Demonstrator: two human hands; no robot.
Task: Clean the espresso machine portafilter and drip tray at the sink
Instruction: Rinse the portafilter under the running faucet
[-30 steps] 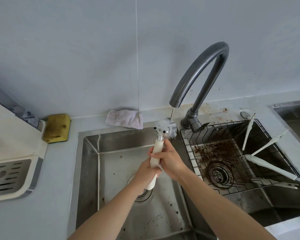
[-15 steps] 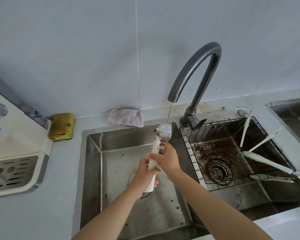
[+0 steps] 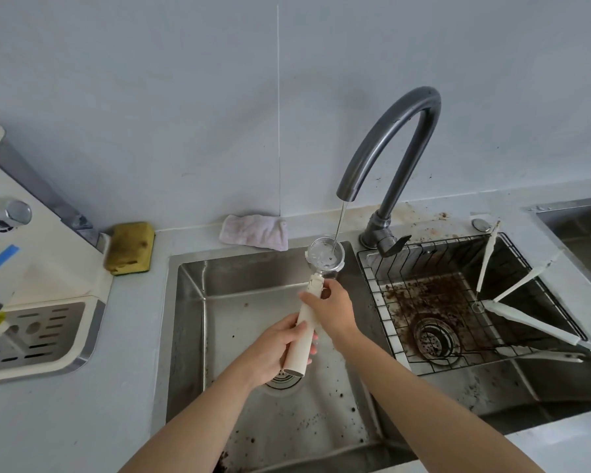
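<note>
The portafilter [image 3: 325, 257] has a steel basket and a long cream handle. I hold it over the left sink basin [image 3: 239, 302] with its basket mouth up under a thin stream from the dark grey faucet [image 3: 389, 138]. My left hand [image 3: 273, 346] grips the lower end of the handle. My right hand [image 3: 331, 310] grips the handle higher up, near the basket. The espresso machine's drip tray [image 3: 31, 336], cream with a slotted steel grate, sits in the machine on the counter at the far left.
A yellow sponge [image 3: 130, 247] and a folded pale cloth [image 3: 253, 232] lie on the counter behind the basin. The right basin holds a wire basket [image 3: 382, 302] smeared with coffee grounds, and white tongs [image 3: 526, 322]. Coffee specks dot the left basin floor.
The portafilter has been rotated from its spouts facing me, through sideways, to basket mouth up under the stream. My left hand has slid a little lower on the handle.
</note>
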